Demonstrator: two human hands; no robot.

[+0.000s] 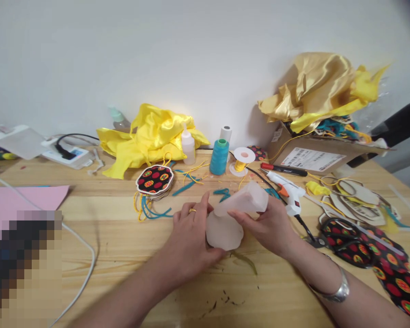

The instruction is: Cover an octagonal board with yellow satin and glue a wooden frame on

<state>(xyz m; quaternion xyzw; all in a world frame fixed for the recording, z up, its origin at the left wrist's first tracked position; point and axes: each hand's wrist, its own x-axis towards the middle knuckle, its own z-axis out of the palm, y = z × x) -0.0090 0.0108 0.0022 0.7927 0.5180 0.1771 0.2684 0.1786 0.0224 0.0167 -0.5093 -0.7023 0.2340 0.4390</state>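
Note:
My left hand [195, 234] is closed around the edge of a flat, pale grey piece with a scalloped outline [225, 233], its thumb below and fingers at the far side. In my right hand [273, 225] is a translucent white bottle [248, 199], tilted with its wide base up to the right and its narrower end down over the piece. Fingers of the left hand partly hide that end, so I cannot tell whether it touches. Beneath the piece, a thin olive strip [246, 263] lies on the wooden table [150, 278].
Behind stand a teal thread cone [219, 157], a yellow cord spool [239, 165] and a small bottle [188, 148]. A glue gun [289, 191], black scissors [348, 241] and patterned fabric [401, 284] lie right, near a full cardboard box [276, 146]. A patterned pendant [154, 179] sits left.

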